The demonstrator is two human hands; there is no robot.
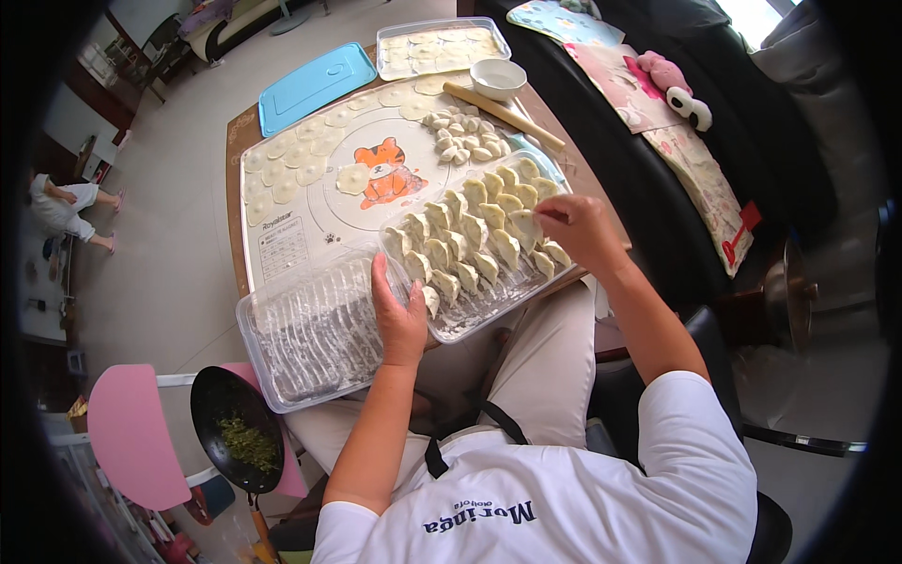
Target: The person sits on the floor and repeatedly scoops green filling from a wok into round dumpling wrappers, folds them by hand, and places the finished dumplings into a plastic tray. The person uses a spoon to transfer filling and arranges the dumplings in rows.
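Observation:
My right hand [578, 229] is over the right side of a clear plastic tray [458, 331], its fingertips pinched on the edge of a folded dumpling [524, 227]. Rows of pleated dumplings [467, 276] stand in this tray on a floured, ridged base. My left hand [400, 321] is at the tray's near left corner, thumb and fingers apart. It overlaps the rim of a second clear ridged tray [310, 345], which is dusted with flour and holds no dumplings. Beyond the trays, a white kneading mat [324, 243] with a tiger print bears round dough wrappers [285, 158] and a heap of small dough pieces [465, 134].
A rolling pin [504, 116] and a white bowl [497, 77] stand behind the dough pieces. Farther back are a tray of wrappers [440, 49] and a blue lid [317, 84]. A wok of chopped greens [236, 430] rests on a pink chair [134, 437]. Another person [67, 204] is at far left.

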